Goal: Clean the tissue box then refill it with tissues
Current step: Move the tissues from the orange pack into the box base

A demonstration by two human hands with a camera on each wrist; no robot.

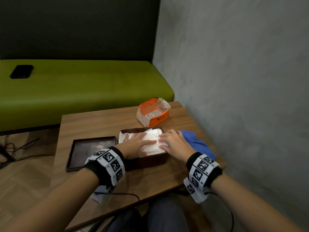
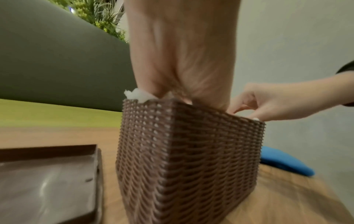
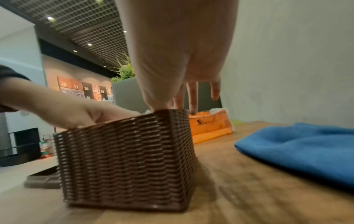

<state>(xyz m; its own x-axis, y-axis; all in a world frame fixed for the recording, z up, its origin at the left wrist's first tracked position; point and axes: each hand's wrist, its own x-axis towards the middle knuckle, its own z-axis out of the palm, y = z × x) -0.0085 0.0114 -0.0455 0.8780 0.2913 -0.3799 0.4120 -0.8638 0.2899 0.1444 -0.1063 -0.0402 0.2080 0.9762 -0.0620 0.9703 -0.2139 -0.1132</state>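
**A:** Where do you stand right now?

**B:** Both of your hands lie flat on the stack of white tissues (image 1: 151, 142) inside the brown woven tissue box (image 2: 184, 159). Your left hand (image 1: 135, 143) presses the left half with straight fingers; your right hand (image 1: 173, 142) presses the right half, its fingers spread. Neither grips anything. The box sits near the middle of the wooden table (image 1: 103, 121), with its dark lid (image 1: 91, 152) lying upturned just to its left.

**A:** What could go wrong from here?

**B:** The stack rides above the rim, and a corner bulges over the far left edge. If you push down unevenly, that corner may fold over the wall and jam when you fit the lid. Press too hard and you could crumple the top sheets, or slide the light box toward the blue cloth (image 3: 306, 148) beside it. The lid may also not seat if the stack stays proud.

**A:** How does the box look?

**B:** A squat, square plastic weave, dark brown, with small gaps showing pale tissue through the wall. It looks tidy; I judge the cleaning done. The orange tissue packet (image 1: 153, 112) sits behind it, torn open.
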